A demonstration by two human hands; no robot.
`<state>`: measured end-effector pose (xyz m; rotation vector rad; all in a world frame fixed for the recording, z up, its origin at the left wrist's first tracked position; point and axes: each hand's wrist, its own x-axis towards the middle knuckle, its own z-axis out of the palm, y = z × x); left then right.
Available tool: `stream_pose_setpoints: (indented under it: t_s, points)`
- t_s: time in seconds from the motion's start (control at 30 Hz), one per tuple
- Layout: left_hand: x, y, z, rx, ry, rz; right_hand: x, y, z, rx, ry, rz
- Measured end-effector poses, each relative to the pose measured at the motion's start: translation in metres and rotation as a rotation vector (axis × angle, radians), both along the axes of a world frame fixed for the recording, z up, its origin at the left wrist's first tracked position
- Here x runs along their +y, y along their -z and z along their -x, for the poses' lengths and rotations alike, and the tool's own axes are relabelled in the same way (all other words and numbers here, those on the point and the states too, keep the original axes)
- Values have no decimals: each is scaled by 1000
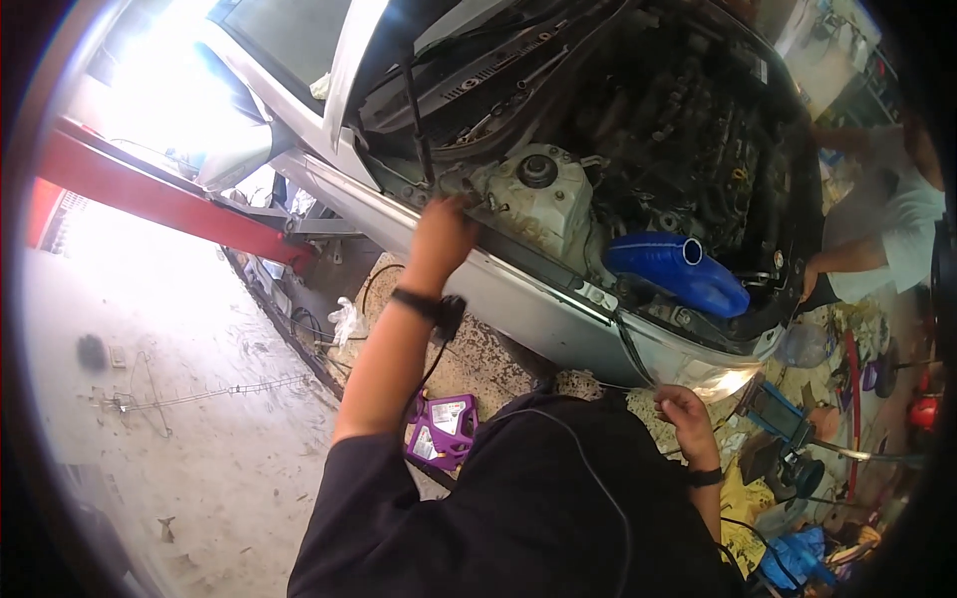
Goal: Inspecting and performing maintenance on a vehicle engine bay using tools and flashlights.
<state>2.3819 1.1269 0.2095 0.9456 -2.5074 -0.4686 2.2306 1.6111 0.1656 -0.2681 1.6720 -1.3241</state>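
A silver car stands with its engine bay exposed. My left hand is at the inner edge of the fender, near the foot of a dark strut. Its fingers are curled and dim, and what they hold, if anything, is hidden. Lower right, beside the headlight, my right hand has bent fingers around the end of a thin dark strip that hangs over the fender's edge. Between the hands are a pale strut tower and a blue curved hose lying in the bay.
Another person's arm rests at the car's front on the right. A red lift arm reaches under the car at left. A purple case lies on the floor by my body. Tools, yellow cloth and a blue bag clutter the lower right.
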Motion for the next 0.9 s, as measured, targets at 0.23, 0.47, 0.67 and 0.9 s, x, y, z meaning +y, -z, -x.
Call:
stream_pose_setpoints:
  t_s: [0.23,0.47,0.67,0.9]
  points:
    - [-27,47,77,-480,138,168,19,-5,-21,57,115,-20]
    - [-47,50,91,-552,319,203,23,-13,-23,58,258,-17]
    - [-9,9,83,-174,358,-55,-18,-43,-10,54,196,65]
    - [172,-62,67,-100,960,-289,-112,-69,-1,-676,260,442]
